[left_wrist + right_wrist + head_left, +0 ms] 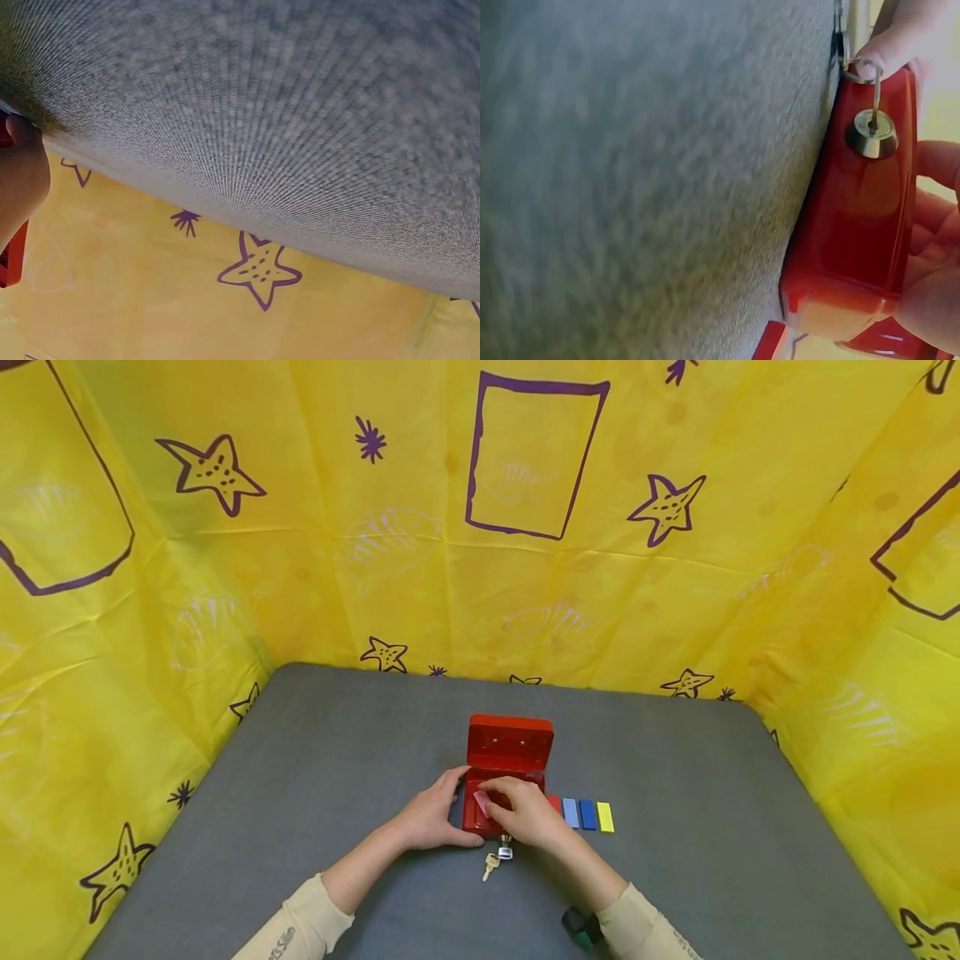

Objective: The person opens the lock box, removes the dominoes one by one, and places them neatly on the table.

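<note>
A small red cash box (480, 822) stands on the grey table with its lid (510, 743) raised. My left hand (432, 814) holds the box by its left side, thumb at the front corner and fingers toward the back. Over the box's inside, my right hand (521, 810) pinches a pink flat piece (482, 802) between thumb and fingers. A key on a ring sits in the lock (872, 133) on the box's front. Another key (491, 866) lies in front of the box. The right hand hides part of the box's inside.
Right of the box, a red piece (555, 803), a light blue piece (571, 813), a dark blue piece (588, 815) and a yellow piece (605, 817) lie in a row. A black and green object (581, 928) is by the right sleeve. Yellow patterned cloth (420, 593) surrounds the table.
</note>
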